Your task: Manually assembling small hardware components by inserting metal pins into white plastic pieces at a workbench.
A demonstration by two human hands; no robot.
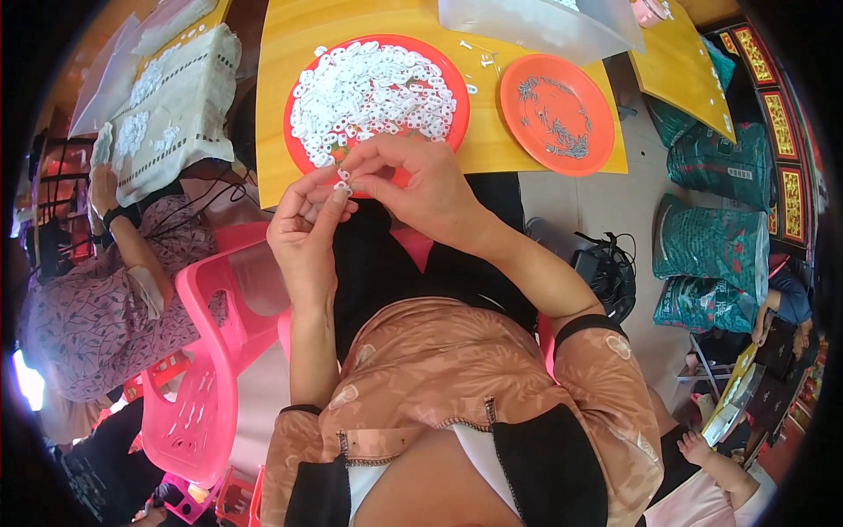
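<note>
My left hand (pixel 307 224) and my right hand (pixel 417 184) meet over the near edge of a round red tray (pixel 463 97). The left thumb and fingers pinch a small white plastic piece (pixel 341 186). Right above it, the right thumb and forefinger close on another white piece (pixel 343 174) with a hole in it. Whether the two pieces are joined is too small to tell. A heap of similar white pieces (pixel 373 88) fills the tray. To its right, an orange-red plate (pixel 518 132) holds many small grey metal pins or screws (pixel 566 140).
A yellow table (pixel 483 105) bears the tray and plate, with a translucent bin (pixel 536 31) at its far side. Another person's arm (pixel 132 246) is by a cloth-covered table (pixel 189 114) at left. A pink chair (pixel 206 369) stands beside me; green sacks (pixel 711 237) are stacked at right.
</note>
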